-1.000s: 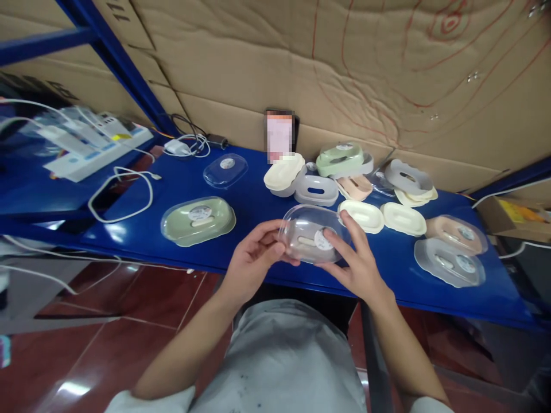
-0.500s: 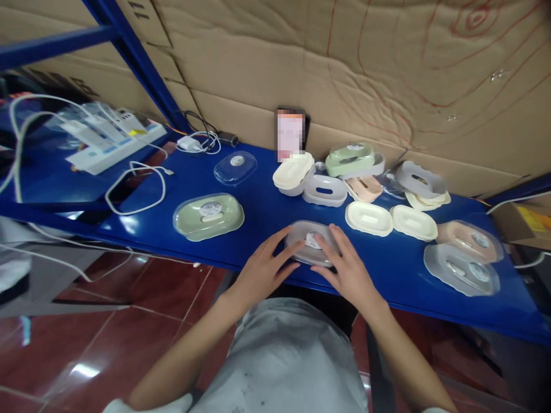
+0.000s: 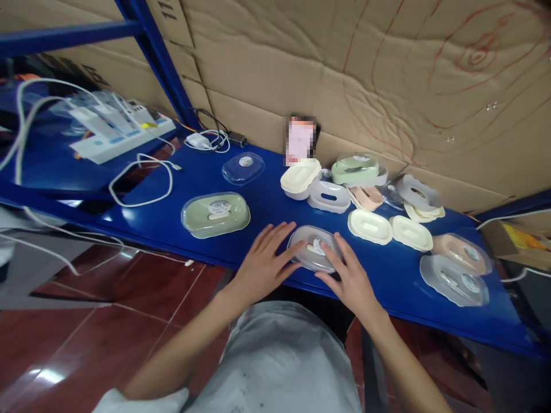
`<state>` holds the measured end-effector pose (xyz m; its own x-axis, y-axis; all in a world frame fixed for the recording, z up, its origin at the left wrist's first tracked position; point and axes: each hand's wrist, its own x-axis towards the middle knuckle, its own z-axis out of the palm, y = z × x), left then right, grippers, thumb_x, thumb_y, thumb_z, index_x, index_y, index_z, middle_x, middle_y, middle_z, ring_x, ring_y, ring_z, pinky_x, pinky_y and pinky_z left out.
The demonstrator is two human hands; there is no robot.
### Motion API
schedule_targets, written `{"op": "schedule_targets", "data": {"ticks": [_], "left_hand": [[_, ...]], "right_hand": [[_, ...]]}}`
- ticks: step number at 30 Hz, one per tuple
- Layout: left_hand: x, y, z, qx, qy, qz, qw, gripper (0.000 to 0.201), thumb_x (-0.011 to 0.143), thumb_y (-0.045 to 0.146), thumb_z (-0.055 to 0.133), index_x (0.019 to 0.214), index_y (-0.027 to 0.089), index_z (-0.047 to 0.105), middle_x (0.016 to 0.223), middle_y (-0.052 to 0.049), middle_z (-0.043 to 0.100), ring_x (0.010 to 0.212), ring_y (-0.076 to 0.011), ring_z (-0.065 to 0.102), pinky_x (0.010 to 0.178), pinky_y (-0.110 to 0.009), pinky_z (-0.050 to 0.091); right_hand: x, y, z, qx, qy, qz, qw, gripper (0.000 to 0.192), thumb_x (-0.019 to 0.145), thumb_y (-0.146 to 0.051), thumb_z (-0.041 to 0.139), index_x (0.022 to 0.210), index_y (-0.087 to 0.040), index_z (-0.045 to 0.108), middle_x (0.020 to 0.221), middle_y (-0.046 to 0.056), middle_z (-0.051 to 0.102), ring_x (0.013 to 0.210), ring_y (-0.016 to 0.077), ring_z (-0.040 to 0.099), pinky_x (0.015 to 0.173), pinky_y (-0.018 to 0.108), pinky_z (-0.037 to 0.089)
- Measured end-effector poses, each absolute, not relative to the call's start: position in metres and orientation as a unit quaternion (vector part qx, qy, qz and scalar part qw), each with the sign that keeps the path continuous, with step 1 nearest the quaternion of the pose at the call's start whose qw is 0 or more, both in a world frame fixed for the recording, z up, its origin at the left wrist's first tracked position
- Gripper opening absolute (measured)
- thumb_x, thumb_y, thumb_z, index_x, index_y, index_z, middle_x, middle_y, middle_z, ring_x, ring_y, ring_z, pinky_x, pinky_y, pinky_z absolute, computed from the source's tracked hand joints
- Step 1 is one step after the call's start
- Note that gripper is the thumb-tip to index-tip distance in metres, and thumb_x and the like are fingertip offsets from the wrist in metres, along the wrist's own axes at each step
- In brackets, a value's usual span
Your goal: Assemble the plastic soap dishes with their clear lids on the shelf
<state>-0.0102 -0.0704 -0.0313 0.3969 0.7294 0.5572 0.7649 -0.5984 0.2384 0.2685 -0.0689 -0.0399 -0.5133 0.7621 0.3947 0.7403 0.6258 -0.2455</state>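
Observation:
A grey soap box (image 3: 306,259) with a clear lid and a round white sticker lies near the front edge of the blue table. My left hand (image 3: 267,258) is spread at its left side, the index finger reaching over the lid. On the right, my right hand (image 3: 348,274) has its fingers stretched and apart, with fingertips at the sticker and lid edge and the thumb along the near rim. Left of my hands sits a green soap box (image 3: 196,221) under a clear lid. A loose clear lid (image 3: 236,170) lies behind that one.
Cream trays (image 3: 370,226), a grey slotted insert (image 3: 329,197) and a green box (image 3: 355,170) crowd the back right. Lidded peach (image 3: 456,252) and grey boxes (image 3: 450,284) lie far right. A phone (image 3: 300,140) leans on the cardboard. A power strip (image 3: 129,140) and cables are left.
My left hand has eased slightly off the lid, its fingers now more to the left. My right hand stays on the soap box. The camera view has shifted a little.

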Motion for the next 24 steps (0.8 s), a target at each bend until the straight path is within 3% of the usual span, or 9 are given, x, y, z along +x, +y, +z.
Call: {"op": "schedule_targets", "data": {"ticks": [4, 7, 10, 13, 17, 21, 24], "left_hand": [[-0.080, -0.074, -0.026, -0.702, -0.617, -0.322, 0.152, 0.035, 0.104, 0.031, 0.067, 0.139, 0.026, 0.067, 0.156, -0.016, 0.058, 0.146, -0.0427, 0.056, 0.122, -0.072, 0.038], [-0.137, -0.066, -0.032, -0.689, -0.643, -0.316, 0.110, 0.035, 0.107, 0.033, 0.061, 0.140, 0.024, 0.067, 0.152, -0.017, 0.061, 0.145, -0.0415, 0.056, 0.117, -0.065, 0.048], [-0.163, -0.058, -0.036, -0.689, -0.626, -0.356, 0.088, 0.040, 0.108, 0.034, 0.057, 0.147, 0.024, 0.062, 0.162, -0.018, 0.052, 0.152, -0.0395, 0.049, 0.121, -0.061, 0.045], [-0.151, -0.062, -0.037, -0.686, -0.618, -0.372, 0.093, 0.045, 0.109, 0.034, 0.055, 0.154, 0.027, 0.056, 0.172, -0.016, 0.040, 0.161, -0.0400, 0.037, 0.127, -0.066, 0.033], [-0.116, -0.073, -0.042, -0.743, -0.580, -0.321, 0.093, 0.046, 0.106, 0.037, 0.064, 0.151, 0.029, 0.058, 0.165, -0.015, 0.051, 0.157, -0.0405, 0.043, 0.130, -0.069, 0.022], [-0.106, -0.072, -0.051, -0.727, -0.591, -0.333, 0.106, 0.039, 0.102, 0.030, 0.069, 0.140, 0.024, 0.064, 0.154, -0.016, 0.061, 0.153, -0.0385, 0.049, 0.129, -0.064, 0.028], [-0.111, -0.068, -0.056, -0.708, -0.599, -0.355, 0.117, 0.036, 0.099, 0.027, 0.070, 0.134, 0.022, 0.065, 0.150, -0.018, 0.062, 0.151, -0.0392, 0.050, 0.127, -0.064, 0.032]], "right_hand": [[0.242, -0.053, -0.031, -0.399, -0.895, -0.004, 0.197, 0.070, 0.103, -0.039, 0.069, 0.167, -0.029, 0.041, 0.172, 0.020, 0.039, 0.156, 0.0393, 0.045, 0.121, 0.062, 0.047], [0.199, -0.037, -0.026, -0.358, -0.918, -0.006, 0.172, 0.063, 0.106, -0.044, 0.063, 0.165, -0.027, 0.047, 0.172, 0.019, 0.040, 0.159, 0.0386, 0.040, 0.126, 0.063, 0.038], [0.152, -0.018, -0.023, -0.319, -0.935, 0.020, 0.154, 0.066, 0.109, -0.049, 0.058, 0.168, -0.026, 0.041, 0.176, 0.018, 0.033, 0.163, 0.0360, 0.033, 0.131, 0.060, 0.033], [0.118, 0.012, -0.022, -0.291, -0.940, 0.065, 0.167, 0.069, 0.111, -0.053, 0.049, 0.172, -0.023, 0.032, 0.179, 0.015, 0.026, 0.167, 0.0316, 0.023, 0.134, 0.056, 0.027], [0.085, 0.077, -0.015, -0.326, -0.914, 0.110, 0.216, 0.055, 0.116, -0.035, 0.030, 0.169, -0.020, 0.036, 0.171, 0.013, 0.045, 0.162, 0.0246, 0.037, 0.132, 0.050, 0.032], [0.052, 0.134, -0.008, -0.335, -0.932, 0.051, 0.126, 0.061, 0.105, -0.006, 0.036, 0.165, -0.016, 0.043, 0.172, 0.013, 0.042, 0.161, 0.0260, 0.037, 0.131, 0.051, 0.031], [0.035, 0.143, -0.009, -0.326, -0.941, 0.028, 0.088, 0.058, 0.103, -0.004, 0.045, 0.160, -0.010, 0.048, 0.168, 0.018, 0.047, 0.155, 0.0309, 0.044, 0.129, 0.056, 0.032]]}}
